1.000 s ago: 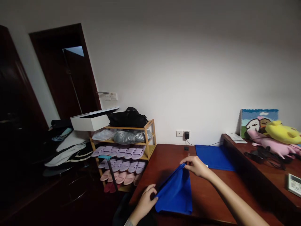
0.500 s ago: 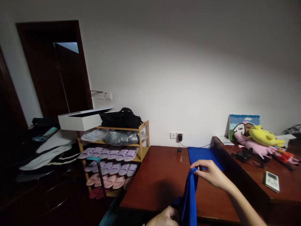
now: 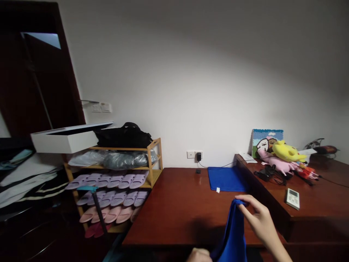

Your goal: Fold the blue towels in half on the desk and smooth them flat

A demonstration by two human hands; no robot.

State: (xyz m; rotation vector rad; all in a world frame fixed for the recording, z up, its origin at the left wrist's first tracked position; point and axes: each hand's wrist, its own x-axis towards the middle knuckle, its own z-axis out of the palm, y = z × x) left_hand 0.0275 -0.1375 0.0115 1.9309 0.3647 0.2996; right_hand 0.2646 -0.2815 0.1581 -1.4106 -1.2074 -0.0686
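A piece of blue cloth (image 3: 235, 233) hangs above the front part of the reddish-brown table (image 3: 169, 203). My right hand (image 3: 257, 214) pinches its top corner between thumb and fingers, so the fabric drops in folds. At the bottom edge of the view, my left hand (image 3: 199, 255) is curled closed beside the lower part of the cloth; its fingertips are hidden and most of the hand is cut off. Farther back on the table lies a flat blue folded cloth (image 3: 226, 178) with a small white tag (image 3: 218, 190) at its front edge.
Left of the table stands a wooden rack (image 3: 154, 174) of slippers, with a black bag (image 3: 124, 135) and white box (image 3: 62, 141) on top. The raised right surface holds plush toys (image 3: 286, 153), a white remote (image 3: 292, 198) and cables. A charger (image 3: 199, 156) is plugged into the wall.
The view has turned to the right. My right hand still pinches the blue cloth, which now hangs nearer me, and the folded cloth behind it shows more fully with its tag.
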